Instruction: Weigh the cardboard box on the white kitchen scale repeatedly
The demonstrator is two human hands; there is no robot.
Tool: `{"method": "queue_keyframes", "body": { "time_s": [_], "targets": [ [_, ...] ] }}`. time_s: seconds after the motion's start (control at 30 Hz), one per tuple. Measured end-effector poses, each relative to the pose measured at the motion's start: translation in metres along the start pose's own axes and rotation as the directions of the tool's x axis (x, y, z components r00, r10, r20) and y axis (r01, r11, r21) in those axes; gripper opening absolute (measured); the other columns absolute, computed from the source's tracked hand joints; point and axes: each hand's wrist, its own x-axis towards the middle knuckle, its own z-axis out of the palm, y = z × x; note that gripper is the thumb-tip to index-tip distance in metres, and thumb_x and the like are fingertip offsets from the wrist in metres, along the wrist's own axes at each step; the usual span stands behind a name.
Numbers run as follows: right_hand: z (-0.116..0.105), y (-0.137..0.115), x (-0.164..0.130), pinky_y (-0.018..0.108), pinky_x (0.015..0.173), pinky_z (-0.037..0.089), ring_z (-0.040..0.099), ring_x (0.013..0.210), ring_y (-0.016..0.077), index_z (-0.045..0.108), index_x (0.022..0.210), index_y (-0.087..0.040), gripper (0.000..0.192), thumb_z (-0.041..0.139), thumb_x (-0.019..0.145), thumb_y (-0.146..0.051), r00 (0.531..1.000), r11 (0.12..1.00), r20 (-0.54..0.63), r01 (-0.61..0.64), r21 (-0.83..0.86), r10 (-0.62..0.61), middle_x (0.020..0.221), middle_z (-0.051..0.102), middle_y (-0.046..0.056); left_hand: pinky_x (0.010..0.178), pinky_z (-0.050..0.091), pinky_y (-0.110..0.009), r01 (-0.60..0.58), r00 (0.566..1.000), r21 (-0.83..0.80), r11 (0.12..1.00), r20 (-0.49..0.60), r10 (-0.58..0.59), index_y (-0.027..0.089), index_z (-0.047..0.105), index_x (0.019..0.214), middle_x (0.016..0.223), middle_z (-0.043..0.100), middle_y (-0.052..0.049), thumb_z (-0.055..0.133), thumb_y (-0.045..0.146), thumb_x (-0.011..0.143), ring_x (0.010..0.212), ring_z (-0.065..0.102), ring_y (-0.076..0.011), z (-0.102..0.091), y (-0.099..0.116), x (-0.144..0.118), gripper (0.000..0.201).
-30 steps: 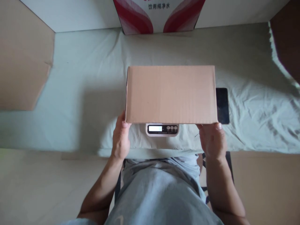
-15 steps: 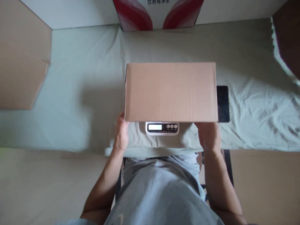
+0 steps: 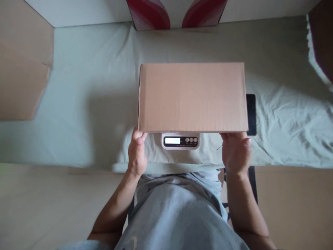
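Cardboard box held over the scale

Plain brown rectangular cardboard box (image 3: 192,97) sits flat, closed top up, over the small white digital scale (image 3: 180,140) on the pale green sheet (image 3: 85,86). Left hand (image 3: 136,152) grips near-left corner, right hand (image 3: 236,151) near-right corner, hands wide apart, thumbs up at near edge. Vs 1 s ago: box looks bigger, hides more of scale & black phone (image 3: 251,114) at right.
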Motion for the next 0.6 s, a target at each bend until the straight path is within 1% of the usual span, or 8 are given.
{"method": "queue_keyframes", "body": {
  "time_s": [0.07, 0.13, 0.23, 0.33, 0.4, 0.47, 0.53, 0.6],
  "targets": [
    [0.006, -0.008, 0.006, 0.047, 0.106, 0.043, 0.057, 0.118, 0.0257, 0.068, 0.1, -0.034, 0.043, 0.043, 0.08, -0.062, 1.0, 1.0, 0.012, 0.024, -0.016, -0.024, 0.111, 0.068, 0.0, 0.111, 0.038, -0.042, -0.052, 0.999, 0.006, 0.999, 0.008, 0.052, 0.031, 0.06, 0.118, 0.129, 0.058, -0.004, 0.041, 0.058, 0.09, 0.129, 0.048, -0.0233, 0.008, 0.009, 0.007, 0.044],
    [0.014, -0.019, 0.016, 0.048, 0.11, 0.04, 0.054, 0.124, 0.0255, 0.067, 0.101, -0.037, 0.041, 0.041, 0.081, -0.061, 0.998, 0.998, 0.027, 0.054, -0.017, -0.054, 0.115, 0.066, -0.002, 0.112, 0.037, -0.041, -0.124, 0.992, 0.0, 0.992, -0.025, 0.124, 0.032, 0.059, 0.117, 0.129, 0.057, -0.003, 0.041, 0.059, 0.089, 0.131, 0.046, -0.0231, 0.016, 0.02, 0.02, 0.043],
    [0.025, -0.035, 0.039, 0.049, 0.115, 0.035, 0.046, 0.133, 0.0252, 0.064, 0.103, -0.042, 0.037, 0.04, 0.081, -0.061, 0.993, 0.994, 0.068, 0.097, -0.045, -0.093, 0.121, 0.062, -0.005, 0.113, 0.037, -0.037, -0.202, 0.978, 0.014, 0.979, -0.059, 0.202, 0.034, 0.057, 0.114, 0.128, 0.057, 0.0, 0.042, 0.062, 0.088, 0.133, 0.044, -0.0227, 0.027, 0.034, 0.048, 0.041],
    [0.032, -0.038, 0.068, 0.046, 0.117, 0.034, 0.042, 0.136, 0.0246, 0.061, 0.105, -0.044, 0.042, 0.037, 0.079, -0.067, 0.99, 0.986, 0.105, 0.109, -0.125, -0.096, 0.127, 0.058, -0.006, 0.115, 0.034, -0.035, -0.232, 0.973, 0.005, 0.973, -0.012, 0.232, 0.035, 0.055, 0.116, 0.131, 0.054, 0.001, 0.041, 0.065, 0.087, 0.137, 0.04, -0.0219, 0.036, 0.037, 0.082, 0.044],
    [0.035, -0.03, 0.087, 0.044, 0.118, 0.034, 0.041, 0.136, 0.0239, 0.058, 0.107, -0.042, 0.048, 0.034, 0.077, -0.071, 0.99, 0.984, 0.119, 0.089, -0.155, -0.071, 0.13, 0.056, -0.005, 0.117, 0.031, -0.035, -0.242, 0.97, -0.001, 0.97, 0.019, 0.242, 0.035, 0.053, 0.119, 0.132, 0.053, 0.001, 0.04, 0.066, 0.087, 0.138, 0.038, -0.0216, 0.039, 0.029, 0.102, 0.046],
    [0.037, -0.016, 0.102, 0.045, 0.118, 0.033, 0.041, 0.137, 0.0237, 0.057, 0.11, -0.038, 0.052, 0.036, 0.076, -0.071, 0.991, 0.991, 0.124, 0.059, -0.122, -0.044, 0.13, 0.055, -0.003, 0.118, 0.029, -0.035, -0.242, 0.97, 0.018, 0.97, 0.023, 0.242, 0.033, 0.052, 0.121, 0.132, 0.052, 0.0, 0.039, 0.065, 0.088, 0.139, 0.037, -0.0215, 0.041, 0.016, 0.119, 0.047],
    [0.037, 0.001, 0.112, 0.045, 0.116, 0.033, 0.043, 0.135, 0.0241, 0.057, 0.109, -0.034, 0.051, 0.041, 0.076, -0.069, 0.991, 0.998, 0.126, 0.039, -0.054, -0.032, 0.128, 0.056, -0.001, 0.118, 0.03, -0.036, -0.24, 0.971, 0.06, 0.969, 0.018, 0.239, 0.032, 0.05, 0.123, 0.133, 0.051, -0.001, 0.037, 0.065, 0.089, 0.138, 0.038, -0.0215, 0.04, -0.001, 0.13, 0.049],
    [0.035, 0.018, 0.118, 0.045, 0.113, 0.037, 0.047, 0.131, 0.0242, 0.058, 0.109, -0.032, 0.048, 0.045, 0.077, -0.066, 0.99, 1.0, 0.136, 0.029, -0.013, -0.027, 0.125, 0.057, 0.0, 0.118, 0.029, -0.037, -0.24, 0.971, 0.111, 0.965, 0.02, 0.239, 0.031, 0.048, 0.125, 0.135, 0.049, -0.002, 0.035, 0.066, 0.09, 0.138, 0.038, -0.0215, 0.036, -0.019, 0.137, 0.051]
  ]
}}
